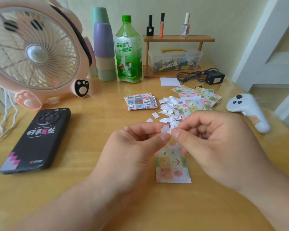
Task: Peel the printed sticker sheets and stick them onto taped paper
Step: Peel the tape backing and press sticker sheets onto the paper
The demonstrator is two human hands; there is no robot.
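Left hand (137, 144) and right hand (212, 144) both pinch one white paper scrap (165, 129) (above a sticker sheet (173, 165))

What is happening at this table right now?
A person is working on stickers with bare hands. The left hand and the right hand pinch a small white piece between their fingertips, above the table. A patterned sheet lies flat below them. Behind lie white scraps and a stack of sheets.
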